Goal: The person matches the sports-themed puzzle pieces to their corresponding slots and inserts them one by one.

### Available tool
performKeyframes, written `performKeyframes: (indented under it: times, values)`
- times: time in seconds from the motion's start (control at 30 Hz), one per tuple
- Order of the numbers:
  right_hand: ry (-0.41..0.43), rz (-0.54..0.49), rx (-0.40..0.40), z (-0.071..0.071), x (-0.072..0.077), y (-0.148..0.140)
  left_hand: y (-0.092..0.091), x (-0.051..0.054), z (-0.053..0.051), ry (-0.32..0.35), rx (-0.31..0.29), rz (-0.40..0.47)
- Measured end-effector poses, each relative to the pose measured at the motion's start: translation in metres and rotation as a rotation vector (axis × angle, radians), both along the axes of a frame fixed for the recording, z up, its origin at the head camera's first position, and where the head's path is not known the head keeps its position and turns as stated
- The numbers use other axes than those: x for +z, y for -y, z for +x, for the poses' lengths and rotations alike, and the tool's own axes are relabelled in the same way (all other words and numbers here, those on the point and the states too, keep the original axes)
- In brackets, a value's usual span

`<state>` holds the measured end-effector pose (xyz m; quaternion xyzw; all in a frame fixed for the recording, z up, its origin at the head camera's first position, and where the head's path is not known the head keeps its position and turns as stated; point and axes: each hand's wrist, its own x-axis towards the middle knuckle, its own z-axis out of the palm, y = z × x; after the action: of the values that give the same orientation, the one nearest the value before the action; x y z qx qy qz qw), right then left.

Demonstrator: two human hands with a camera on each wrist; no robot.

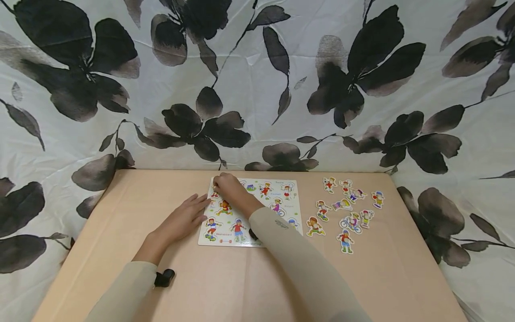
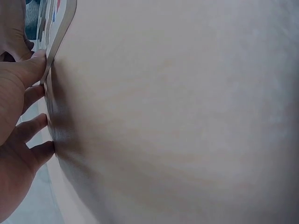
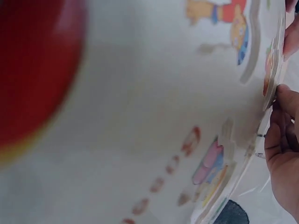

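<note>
A white puzzle board with printed children in sports poses lies on the table. My left hand rests with spread fingers at its left edge; in the left wrist view the thumb of this hand touches the board's rim. Over the board's upper left corner is my right hand, fingers curled. The right wrist view has this hand pinching the edge of a small figure piece at the board's far side. The fingers partly hide that piece.
Several loose figure pieces, among them a cyclist and a standing child, lie scattered right of the board on the tan table. A floral cloth hangs behind the table's back edge.
</note>
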<state>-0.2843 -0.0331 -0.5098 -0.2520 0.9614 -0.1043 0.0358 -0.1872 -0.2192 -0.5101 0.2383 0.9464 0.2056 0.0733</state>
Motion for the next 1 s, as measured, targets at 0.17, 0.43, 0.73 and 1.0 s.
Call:
performKeyframes:
  times: [0.17,0.43,0.73,1.0]
  values:
    - [0.017,-0.007,-0.010,0.003,0.006,-0.005,-0.001,-0.001,-0.001,0.000,0.001,-0.003]
    - [0.034,-0.153,-0.034,0.012,0.023,-0.041,-0.002,0.002,-0.002,0.010,0.003,-0.027]
    - [0.021,-0.250,-0.077,0.028,0.032,-0.096,0.001,0.002,-0.002,-0.018,-0.006,-0.020]
    - [0.024,-0.331,-0.138,0.046,0.034,-0.150,0.000,0.001,0.000,0.004,-0.009,-0.012]
